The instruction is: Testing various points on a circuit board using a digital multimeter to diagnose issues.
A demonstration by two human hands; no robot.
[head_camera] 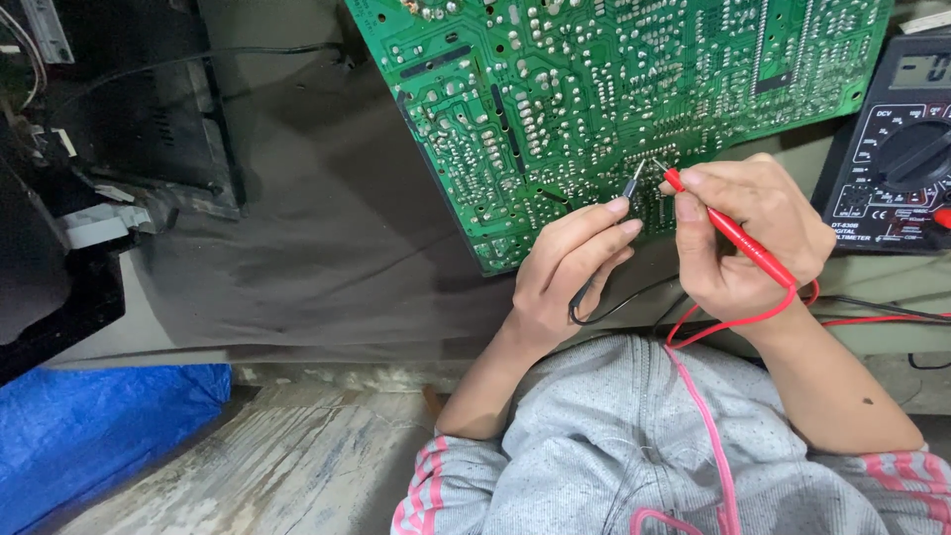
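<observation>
A large green circuit board (594, 89) lies solder side up on a grey cloth. My left hand (565, 272) pinches a black test probe (632, 183) whose metal tip touches the board near its lower edge. My right hand (753, 238) grips a red test probe (728, 230), its tip resting on solder points right beside the black one. The two tips are very close together. Black and red leads trail back from my hands toward my lap.
A black multimeter (897, 149) with a round dial sits at the right edge. A black plastic casing (119, 129) stands at the left. The grey cloth (327, 238) covers the surface. Blue plastic sheet (89, 426) lies at the lower left.
</observation>
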